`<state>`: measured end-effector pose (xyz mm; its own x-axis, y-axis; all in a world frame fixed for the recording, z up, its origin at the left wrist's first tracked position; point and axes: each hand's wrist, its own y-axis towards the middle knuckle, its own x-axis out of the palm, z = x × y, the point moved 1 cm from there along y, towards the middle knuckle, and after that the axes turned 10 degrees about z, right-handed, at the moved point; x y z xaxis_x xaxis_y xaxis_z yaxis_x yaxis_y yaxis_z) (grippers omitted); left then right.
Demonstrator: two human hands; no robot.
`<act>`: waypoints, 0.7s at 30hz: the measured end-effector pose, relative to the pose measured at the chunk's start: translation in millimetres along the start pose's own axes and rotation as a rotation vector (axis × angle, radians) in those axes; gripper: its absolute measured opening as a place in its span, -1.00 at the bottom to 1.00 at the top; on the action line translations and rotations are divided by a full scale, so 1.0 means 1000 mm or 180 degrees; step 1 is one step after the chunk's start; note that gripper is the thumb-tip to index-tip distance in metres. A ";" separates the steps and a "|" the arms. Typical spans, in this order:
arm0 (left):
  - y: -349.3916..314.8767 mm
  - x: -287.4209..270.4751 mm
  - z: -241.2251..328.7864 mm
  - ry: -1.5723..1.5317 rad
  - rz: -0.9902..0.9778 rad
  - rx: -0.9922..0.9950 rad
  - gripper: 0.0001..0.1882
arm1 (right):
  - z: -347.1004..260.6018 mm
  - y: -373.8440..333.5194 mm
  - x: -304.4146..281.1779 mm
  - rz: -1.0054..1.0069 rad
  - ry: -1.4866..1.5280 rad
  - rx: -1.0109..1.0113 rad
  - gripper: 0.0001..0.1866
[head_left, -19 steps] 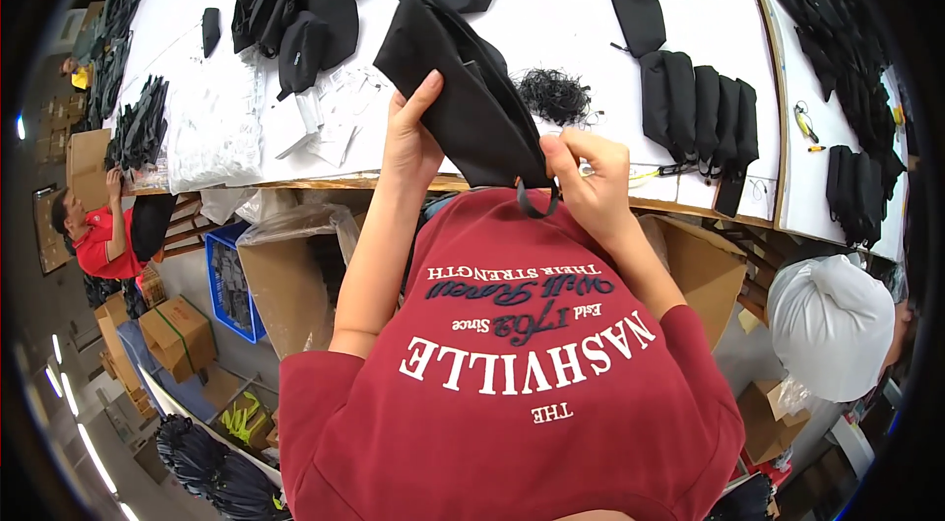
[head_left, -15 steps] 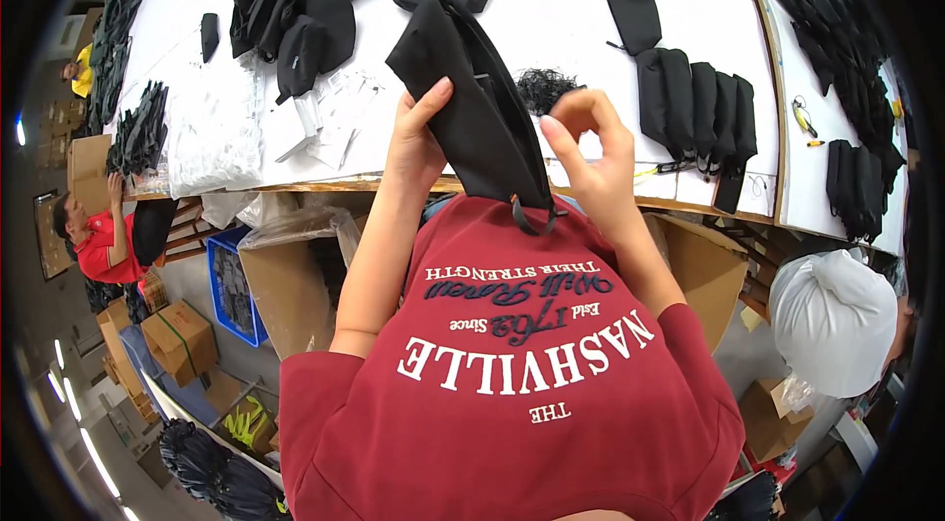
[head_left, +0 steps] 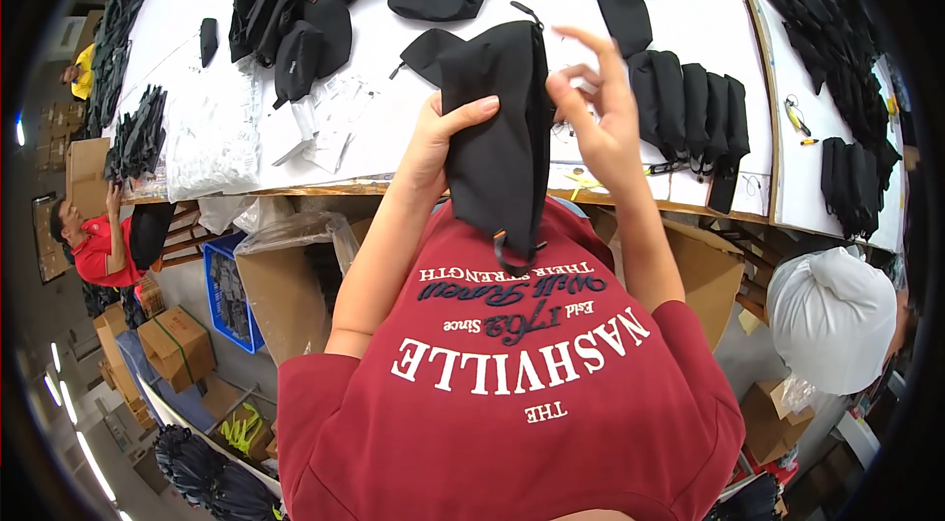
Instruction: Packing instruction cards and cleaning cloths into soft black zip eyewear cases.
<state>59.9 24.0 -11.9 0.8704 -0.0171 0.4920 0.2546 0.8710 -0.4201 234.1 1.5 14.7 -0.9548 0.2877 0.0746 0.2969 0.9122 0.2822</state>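
Observation:
My left hand [head_left: 438,142] grips a black zip pouch [head_left: 495,127] by its left side, thumb lying across the front. The pouch is held lengthwise over the table's near edge. A small loop with an orange tag [head_left: 500,237] hangs from its lower end, and a thin pull sticks up at the top. My right hand [head_left: 605,112] is just right of the pouch's zip side, slightly blurred, with fingers apart and nothing seen in them. Partly hidden behind the held pouch, another black piece [head_left: 423,53] lies on the table.
Black pouches are heaped at the table's [head_left: 364,152] far side. A row of pouches [head_left: 689,107] stands at right, near a yellow-handled tool [head_left: 650,169]. At left lie clear plastic bags [head_left: 212,132] and white slips [head_left: 340,117]. A person in red [head_left: 106,247] works at far left.
The pouch has swung from a slant to nearly upright, and its gaping side shows less. My right hand has risen with its fingers spread from a curled pose.

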 end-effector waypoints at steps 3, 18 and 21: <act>-0.003 0.000 0.002 0.0333 -0.0136 -0.0006 -0.65 | -0.007 0.027 -0.007 -0.0165 -0.0894 -0.1022 -0.68; 0.015 -0.025 0.010 -0.0816 0.0233 -0.0434 -0.73 | -0.028 -0.009 0.004 -0.1179 -0.1036 -0.1079 -0.82; 0.023 -0.035 0.018 -0.1214 -0.0146 -0.0531 -0.73 | -0.036 -0.018 0.006 -0.1570 -0.0849 -0.0933 -0.78</act>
<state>27.8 53.4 -24.9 0.6461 0.1564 0.7471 0.3814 0.7817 -0.4935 222.7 -23.6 44.1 -0.9312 -0.0489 -0.3613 -0.2292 0.8492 0.4757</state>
